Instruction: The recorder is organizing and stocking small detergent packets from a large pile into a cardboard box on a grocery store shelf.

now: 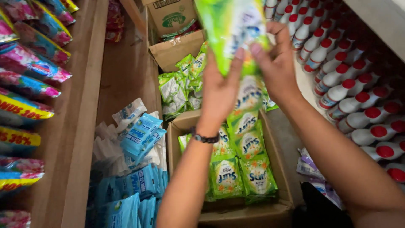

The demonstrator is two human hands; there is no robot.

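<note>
Both grips pinch one green sachet strip [231, 29] near its top: the left hand [219, 90] with thumb in front, the right hand [276, 63] beside it, fingers pressed on the film. The strip hangs down into the open cardboard box [282, 190], where more green sachets lie. Holding near the joins, not the thin film, should keep it from tearing. Blue sachets [139, 135] lie left, white red-capped bottles [358, 97] right.

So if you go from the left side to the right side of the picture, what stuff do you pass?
Pink packets on the shelf → blue sachets → cardboard box of green sachets → white bottles with red caps.
</note>
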